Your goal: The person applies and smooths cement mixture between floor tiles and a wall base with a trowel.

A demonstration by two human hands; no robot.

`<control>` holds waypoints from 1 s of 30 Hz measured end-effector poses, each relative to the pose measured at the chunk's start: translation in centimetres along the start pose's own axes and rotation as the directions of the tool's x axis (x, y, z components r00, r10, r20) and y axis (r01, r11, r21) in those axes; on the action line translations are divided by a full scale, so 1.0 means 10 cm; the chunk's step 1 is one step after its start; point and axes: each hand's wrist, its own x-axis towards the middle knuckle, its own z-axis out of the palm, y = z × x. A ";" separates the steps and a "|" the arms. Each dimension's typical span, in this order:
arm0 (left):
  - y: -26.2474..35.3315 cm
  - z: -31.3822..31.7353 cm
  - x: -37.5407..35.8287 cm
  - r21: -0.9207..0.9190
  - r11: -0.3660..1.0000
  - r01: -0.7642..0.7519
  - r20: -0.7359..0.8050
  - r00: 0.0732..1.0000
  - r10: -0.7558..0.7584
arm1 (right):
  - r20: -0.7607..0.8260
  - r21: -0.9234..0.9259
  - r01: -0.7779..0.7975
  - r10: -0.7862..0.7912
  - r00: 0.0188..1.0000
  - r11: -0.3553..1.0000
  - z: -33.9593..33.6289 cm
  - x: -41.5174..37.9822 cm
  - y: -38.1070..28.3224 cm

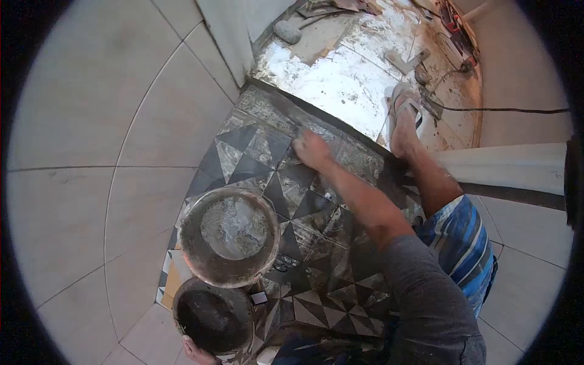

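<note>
My right hand (313, 149) is closed in a fist low over the smeared floor near the doorway. A blurred greyish streak lies just beyond its knuckles; what the fingers hold, if anything, I cannot make out. At the lower left, my left hand (198, 351) grips the near side of a bucket (242, 316) with dark, wet-looking insides. Beside that stands a larger bucket (277, 240) containing pale grey powder or mix (237, 228). Under both lie patterned tiles (310, 204) of dark and light triangles, streaked with grey residue.
A dark strip (328, 118) borders the brightly lit, white-dusted floor (340, 85) beyond. My sandalled foot (404, 109) rests there. Near it are a mallet (289, 31), an angled piece (406, 62) and a black cable (505, 110). Tiled walls (67, 207) rise at the left.
</note>
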 end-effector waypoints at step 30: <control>-0.31 -0.16 -0.02 -0.151 0.962 0.229 0.037 0.973 -0.226 | -0.245 -0.206 -0.198 0.146 0.958 0.958 -0.94 -1.72 1.21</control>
